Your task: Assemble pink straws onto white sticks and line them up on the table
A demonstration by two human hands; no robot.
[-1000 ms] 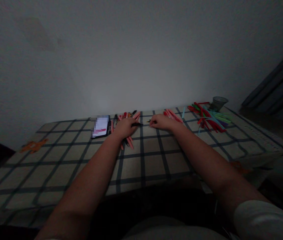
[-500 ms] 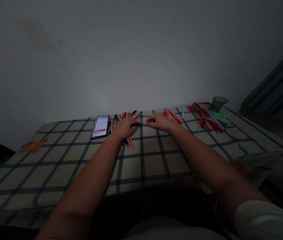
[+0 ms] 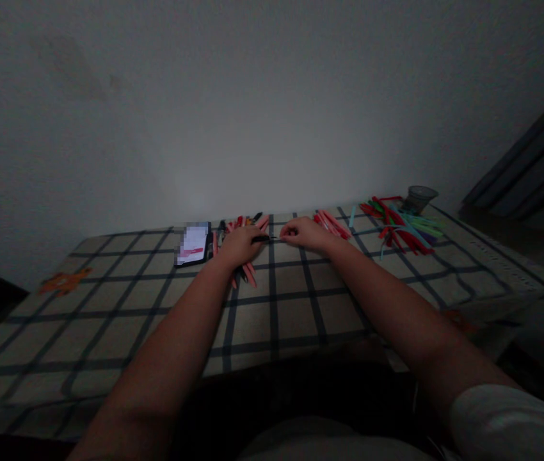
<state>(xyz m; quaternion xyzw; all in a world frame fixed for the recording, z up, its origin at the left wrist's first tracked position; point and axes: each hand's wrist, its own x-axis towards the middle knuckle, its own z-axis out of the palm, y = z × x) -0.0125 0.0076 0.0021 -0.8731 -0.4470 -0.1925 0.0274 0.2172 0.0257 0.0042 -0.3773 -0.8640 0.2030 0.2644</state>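
Observation:
My left hand point(image 3: 242, 246) is closed around a short black pen point(image 3: 261, 239), whose thin dark tip points right. Facing it, my right hand point(image 3: 304, 232) is pinched, fingertips close to that tip. Whatever lies between those fingertips is too small to make out. Beneath and around my left hand lie several pink and black pens point(image 3: 249, 274), partly hidden by it. Just beyond my right hand is a small pile of pink and red pens point(image 3: 333, 225).
A lit phone point(image 3: 194, 244) lies left of my left hand. Farther right are red, green and blue strips point(image 3: 404, 230) in a heap, with a clear cup point(image 3: 420, 198) behind. A checked cloth point(image 3: 296, 314) covers the table, which meets a pale wall point(image 3: 272, 115).
Hardly anything differs. Both hands keep their places, and the black pen stays in my left hand.

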